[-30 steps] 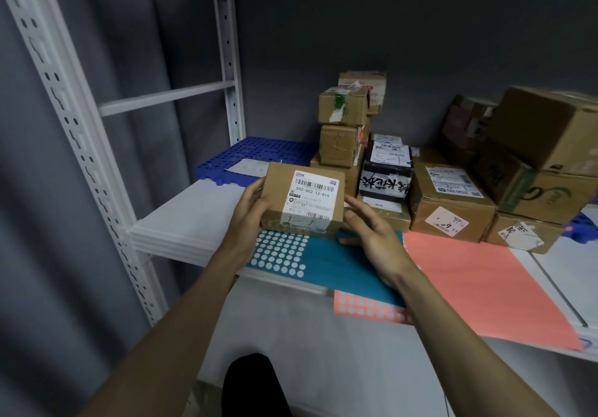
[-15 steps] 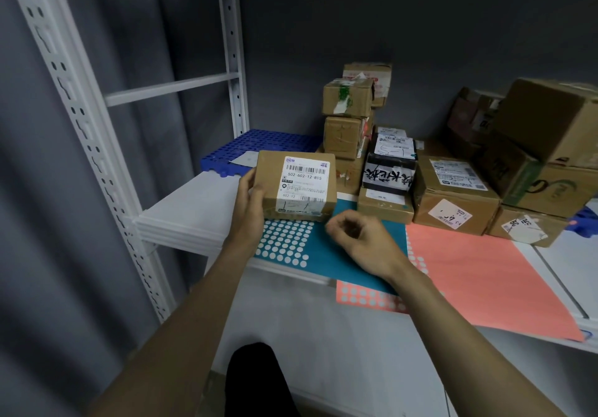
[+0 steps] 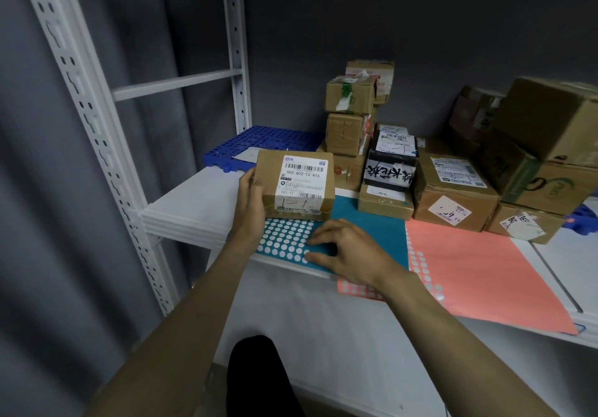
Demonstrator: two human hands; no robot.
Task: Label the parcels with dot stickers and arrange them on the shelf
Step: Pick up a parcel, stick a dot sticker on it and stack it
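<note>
Since the earlier frames, my right hand (image 3: 348, 251) had left the parcel (image 3: 296, 185) and dropped to the teal sheet (image 3: 372, 222) of white dots, while my left hand (image 3: 250, 203) kept the parcel tilted up at centre frame.

My left hand gripped the parcel's left edge, thumb on its face. My right hand lay on the teal sheet, lower centre, fingers loosely curled with the tips on the dots; I could not tell whether a sticker was already pinched.

I judged the task to be in its early or middle part. This parcel showed no dot yet, so picking a dot, sticking it on and shelving the box were all left. Other boxes (image 3: 453, 190) stood stacked at centre right on the shelf (image 3: 194, 203); whether they carried dots was too small to tell.

The parcel was a small, flat brown cardboard box. A white shipping label with a barcode and the number 502-602-12-815 covered most of the right side of its face. Its lower edge hung just above the teal sheet's far end.

A pink sheet (image 3: 485, 271) of dots lay to the right of the teal one, reaching over the shelf's front edge. A blue grid (image 3: 259, 141) sat behind the parcel, upper left of centre.
</note>
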